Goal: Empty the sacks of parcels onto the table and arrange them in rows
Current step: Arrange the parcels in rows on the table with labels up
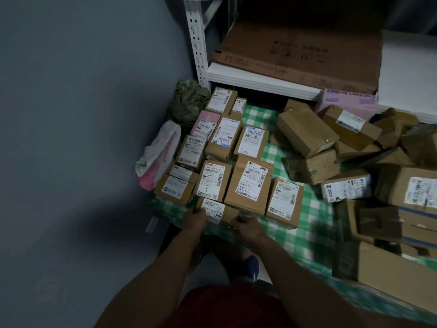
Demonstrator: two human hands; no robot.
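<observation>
Left margin: 2 sacks, a white one (158, 152) and a green one (189, 102), are slumping between the wall and the table (307, 221). Both are looking emptied, as far as I am judging from their shape.

The left hand (195, 217) is gripping the left end of a small box (214, 209), with its fingers curling over the short side. The box is lying label up at the near-left edge of the table, directly ahead of both hands. Its long axis is running left to right and dipping slightly toward the right. Its far side is sitting against the box marked 1 (208, 179) and the big box (249, 185). I cannot tell whether it is resting fully on the cloth.

The right hand (246, 229) is pinching the right end. The hands are apart with the box spanning the gap between them, so neither is nearer. Both forearms are reaching forward, wrists low at the table edge.

I am reading this as a new front row starting, so the next move is squaring the box against the row behind. Further right, well apart, a loose heap (307, 131) is waiting unsorted.
</observation>
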